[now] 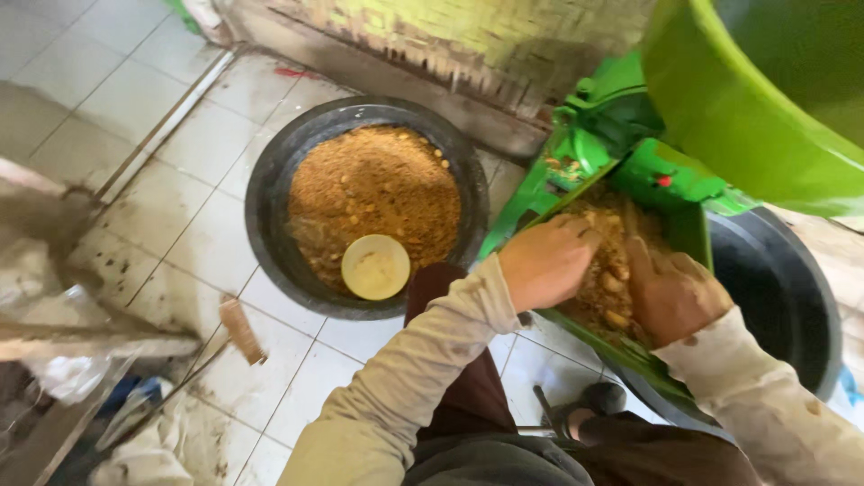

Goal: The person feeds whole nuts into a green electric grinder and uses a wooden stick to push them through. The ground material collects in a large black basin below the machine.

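Floor [135, 108]: pale tiles, bare at far-left corner.
Black basin [270, 193]: heaped brown meal, small yellow bowl [375, 266] inside.
Green chute [684, 229]: crumbly feed [605, 270], beside basin.
Left hand [546, 261]: grip curled, pressing feed.
Right hand [670, 292]: grip spread flat on feed.

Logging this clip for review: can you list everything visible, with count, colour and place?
Basin: one, black, on the floor, centre.
Crumbly mix: one heap, orange-brown, inside that basin.
Small bowl: one, pale yellow, on the mix.
Machine tray: one, green, right of centre, holding lumpy brown mix.
Tub: one, green, top right.
Second basin: one, black, under the tray.
Floor tiles: white, dirty.
Left hand: in the tray mix.
Right hand: in the tray mix.
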